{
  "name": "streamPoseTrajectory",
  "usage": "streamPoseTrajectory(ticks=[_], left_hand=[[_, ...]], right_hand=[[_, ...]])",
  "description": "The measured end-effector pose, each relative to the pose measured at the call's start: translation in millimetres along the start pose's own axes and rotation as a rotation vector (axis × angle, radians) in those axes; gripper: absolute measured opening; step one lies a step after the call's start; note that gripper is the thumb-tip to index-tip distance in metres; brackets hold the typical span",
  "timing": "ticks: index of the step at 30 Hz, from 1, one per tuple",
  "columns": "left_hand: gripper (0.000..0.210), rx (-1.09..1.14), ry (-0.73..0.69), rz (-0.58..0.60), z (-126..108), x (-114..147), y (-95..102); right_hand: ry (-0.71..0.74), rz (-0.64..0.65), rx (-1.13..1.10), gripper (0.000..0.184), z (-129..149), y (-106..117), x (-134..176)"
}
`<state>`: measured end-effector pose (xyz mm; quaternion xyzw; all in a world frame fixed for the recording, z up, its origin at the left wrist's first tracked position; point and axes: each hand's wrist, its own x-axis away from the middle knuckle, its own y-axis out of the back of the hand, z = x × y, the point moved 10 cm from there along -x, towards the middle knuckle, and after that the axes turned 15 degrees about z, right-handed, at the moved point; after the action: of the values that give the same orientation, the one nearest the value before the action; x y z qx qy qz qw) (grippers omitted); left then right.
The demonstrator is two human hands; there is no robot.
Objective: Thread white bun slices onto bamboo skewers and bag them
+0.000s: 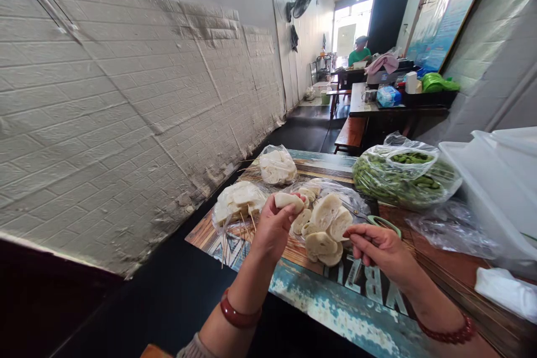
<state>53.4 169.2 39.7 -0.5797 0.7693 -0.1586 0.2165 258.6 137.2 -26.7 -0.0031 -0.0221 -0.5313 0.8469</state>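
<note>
Fingers on your left hand (272,228) pinch a white slice (287,201) — your right hand (380,247) has its fingertips pressed together — on what, I can't tell. More slices (326,211) lie between both hands' fingers.

Slices (326,213) lie between skewers (224,243) and scissors (371,219).

From here I see the left hand (271,226) holding a soft white slice (288,201). The right hand (373,247) pinches its fingers together just beside a pile of pale slices (321,243). Green-handled scissors (386,225) lie behind it. Thin wooden sticks (224,246) poke out at the left, and a big clear bag (364,176) holds green vegetables (425,183).
</note>
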Motion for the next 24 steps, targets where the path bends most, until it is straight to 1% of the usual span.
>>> streamPoseTrajectory(ticks=[5,9,14,19,20,22,24], left_hand=[[0.041,-0.033,-0.027,-0.058,-2.7,1.6,7.6],[0.046,0.045,0.011,-0.020,2.4,0.3,1.1],[0.039,0.095,0.074,0.002,9.3,0.0,-2.3],[0.035,-0.020,0.062,0.048,7.4,0.7,-2.5],[0.038,-0.044,0.060,0.068,6.9,0.6,-4.2],[0.052,-0.061,0.063,0.095,7.1,0.6,-6.8],[0.065,-0.037,0.068,0.083,8.0,1.1,-6.0]], right_hand=[[0.036,0.028,0.080,0.044,4.4,-5.1,-2.3],[0.042,0.040,0.150,0.041,5.5,-7.3,-3.8],[0.018,0.021,0.152,0.040,1.1,-4.7,-5.2],[0.022,0.009,0.143,0.040,3.5,-3.6,-4.1],[0.021,0.007,0.145,0.040,4.1,-3.5,-3.8],[0.021,0.009,0.143,0.041,4.9,-3.8,-3.7],[0.026,0.001,0.128,0.042,5.6,-3.0,-3.7]])
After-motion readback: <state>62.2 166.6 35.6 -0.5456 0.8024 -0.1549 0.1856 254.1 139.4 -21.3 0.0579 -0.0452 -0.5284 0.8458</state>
